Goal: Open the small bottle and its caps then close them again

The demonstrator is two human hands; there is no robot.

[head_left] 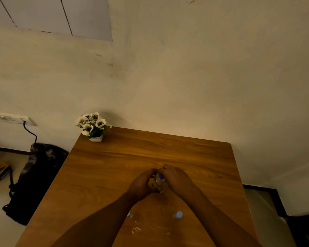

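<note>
two hands on one small bottle (159, 182)
left hand (143, 184) curls round its upright body; right hand (177, 177) fingers pinch the blue cap (161, 177) above.

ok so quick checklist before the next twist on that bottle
1. Left hand grips the small bottle: ok.
2. Right hand on the blue cap: ok.
3. Cap tight or loose: cannot tell, fingers cover it.
4. Bottle held over the table: ok.
5. Other small bottles near the front edge stand apart from the hands: ok.
6. Flower pot far off at the corner: ok.
</note>
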